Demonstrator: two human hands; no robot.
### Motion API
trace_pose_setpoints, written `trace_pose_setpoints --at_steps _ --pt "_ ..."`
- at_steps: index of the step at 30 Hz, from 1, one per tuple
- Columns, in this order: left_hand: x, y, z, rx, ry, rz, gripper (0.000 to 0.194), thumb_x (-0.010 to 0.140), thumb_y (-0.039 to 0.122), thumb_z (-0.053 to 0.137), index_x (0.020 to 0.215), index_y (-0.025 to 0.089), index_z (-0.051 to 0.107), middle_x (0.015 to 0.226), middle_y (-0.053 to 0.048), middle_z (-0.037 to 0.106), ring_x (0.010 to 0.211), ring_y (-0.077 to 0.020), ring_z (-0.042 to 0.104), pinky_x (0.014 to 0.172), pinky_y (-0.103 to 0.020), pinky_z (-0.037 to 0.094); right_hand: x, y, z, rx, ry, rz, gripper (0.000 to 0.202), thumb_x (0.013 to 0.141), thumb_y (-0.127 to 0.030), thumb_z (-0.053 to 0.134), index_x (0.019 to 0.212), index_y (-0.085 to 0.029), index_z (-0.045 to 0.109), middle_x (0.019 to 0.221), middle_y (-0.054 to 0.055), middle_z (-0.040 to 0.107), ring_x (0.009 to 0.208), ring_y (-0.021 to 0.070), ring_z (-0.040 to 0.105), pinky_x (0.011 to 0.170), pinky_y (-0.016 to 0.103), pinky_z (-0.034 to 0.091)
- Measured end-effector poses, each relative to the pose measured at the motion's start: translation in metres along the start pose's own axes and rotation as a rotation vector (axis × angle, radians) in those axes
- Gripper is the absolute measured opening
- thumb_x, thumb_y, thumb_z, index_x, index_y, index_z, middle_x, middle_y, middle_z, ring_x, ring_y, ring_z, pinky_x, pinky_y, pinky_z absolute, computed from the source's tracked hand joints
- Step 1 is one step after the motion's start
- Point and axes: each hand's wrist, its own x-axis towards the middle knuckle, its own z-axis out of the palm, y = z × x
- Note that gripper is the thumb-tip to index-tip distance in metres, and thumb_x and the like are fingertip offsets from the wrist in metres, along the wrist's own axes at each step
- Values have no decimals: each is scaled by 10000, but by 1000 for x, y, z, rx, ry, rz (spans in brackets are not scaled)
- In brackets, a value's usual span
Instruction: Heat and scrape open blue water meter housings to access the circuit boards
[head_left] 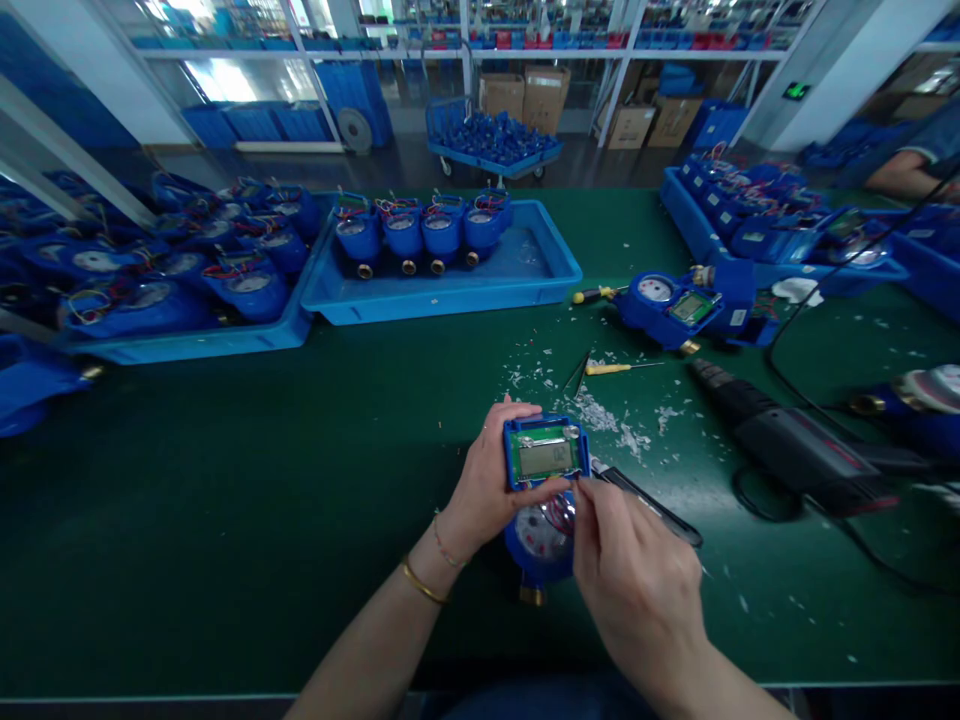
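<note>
Head view, near to far. Right hand (637, 560): fingertips drawn together at lower right corner of display housing (547, 450); whether pinching something small or merely pressing, cannot tell. Left hand (487, 480): thumb and fingers clasping same housing, raised over green table (360, 520). Meter body (551, 568): just below housing, red wires (556, 513) between. Done, by appearance: screen fitted, digits showing. Left, by judgement: housing front uncovered, wiring exposed. Black-handled cutter (652, 505): beside right hand. Heat gun (787, 450): farther right. Yellow-handled screwdriver (609, 369) and tweezers (579, 375): among white scraps (600, 412). Second meter (664, 305): display likewise exposed. Blue tray (442, 300): four meters (403, 235), upright, wires loose on top. Loaded trolley (499, 160): beyond table.
</note>
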Motion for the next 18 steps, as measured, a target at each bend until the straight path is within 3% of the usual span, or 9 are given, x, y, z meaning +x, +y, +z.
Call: trace_pose_setpoints --at_steps 2,7,10,13,16,18 --pt "-1 -1 2 -29 23 -23 665 802 614 726 1286 236 470 1253 -101 607 1228 -298 584 1237 -615 215 -8 -2 1 -31 -14 -51 108 976 -89 481 1020 -111 577 708 62 630 616 177 595 557 313 397" --pt "-2 2 5 -46 92 -100 664 786 670 709 1241 224 524 1201 -85 641 1158 -284 634 1259 -589 130 -20 -7 10 -13 -2 -56 273 939 -34 499 1208 -15 540 773 106 651 661 216 590 585 348 464" --pt "-2 5 5 -76 123 -193 655 780 675 712 1214 219 531 1140 -74 669 1089 -281 663 1192 -564 304 -24 -11 20 74 47 -74 372 934 -20 485 1303 17 502 883 156 688 740 231 636 645 349 542" --pt "-2 7 5 -133 128 -260 661 773 672 717 1209 218 513 1094 -73 672 997 -263 679 971 -457 528 -28 -15 30 195 55 -108 500 926 -1 465 1423 22 423 919 174 694 798 245 667 702 363 593" --pt "-3 6 4 -160 129 -276 662 770 675 715 1199 213 515 1076 -73 655 956 -251 677 878 -404 562 -33 -17 37 206 75 -106 588 927 -10 463 1502 5 339 955 186 695 877 272 687 732 386 613" --pt "-2 5 2 -197 111 -290 660 754 673 731 1182 214 529 1072 -70 644 934 -242 674 848 -381 567 -35 -18 40 186 67 -100 562 928 -13 450 1484 -6 371 997 195 693 947 291 682 771 409 614"
